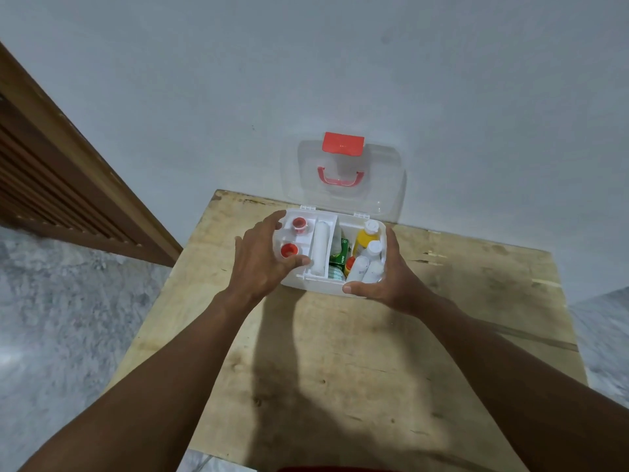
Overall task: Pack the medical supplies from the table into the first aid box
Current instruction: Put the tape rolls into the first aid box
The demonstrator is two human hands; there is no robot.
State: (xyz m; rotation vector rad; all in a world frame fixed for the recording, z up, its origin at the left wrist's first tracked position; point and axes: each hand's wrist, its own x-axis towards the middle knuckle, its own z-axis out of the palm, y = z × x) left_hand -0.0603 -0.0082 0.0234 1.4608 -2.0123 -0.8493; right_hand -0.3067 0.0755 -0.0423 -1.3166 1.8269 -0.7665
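Against the pale matte wall (306, 63), at the far edge of a scuffed plywood bench (340, 369), sits the white plastic first aid box (316, 287). Its clear, round-cornered lid (381, 185) stands open and carries a flat red latch (343, 143) and a curved red handle (340, 180).

The left hand (258, 264) grips the box's left end. Its fingers (272, 219) curl over the far corner, and its thumb lies on the near rim of a moulded white tray (303, 238). That tray fills the left half and holds two small round red-capped pots (299, 223) and a white cylindrical roll (320, 247).

The right hand (391, 277) clasps the near right corner, thumb along the front wall and fingers wrapped round the side.

The right half holds a yellow bottle (364, 238) with a white screw cap, several smooth white bottles (359, 267) and a green carton (342, 255), all packed close together.

A slatted brown wooden door (51, 185) stands on the left above a speckled grey floor (68, 301).
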